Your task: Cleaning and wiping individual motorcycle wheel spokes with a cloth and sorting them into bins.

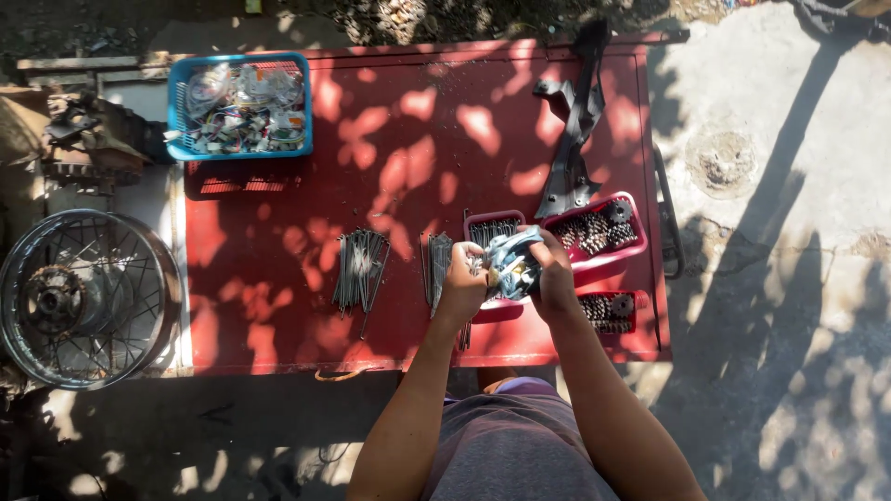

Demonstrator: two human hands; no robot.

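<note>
Two hands meet over the middle of the flat red metal table (408, 121). The left hand (461, 280) is curled shut around one side of a crumpled blue-grey plastic bag (513, 260). The right hand (555, 271) is curled shut on the other side of the same bag. The bag sits up off the table, just above a small dark red plastic tray (494, 227) with thin metal rods in it. Two bundles of thin silver metal spokes (359, 267) lie on the table, left of the hands. A pink plastic tray (599, 232) full of small dark metal pieces is just right of the hands. A blue plastic basket (239, 105) of small packets stands at the far left corner. A round silver spoked wheel (83, 297) lies on the ground beside the table.
</note>
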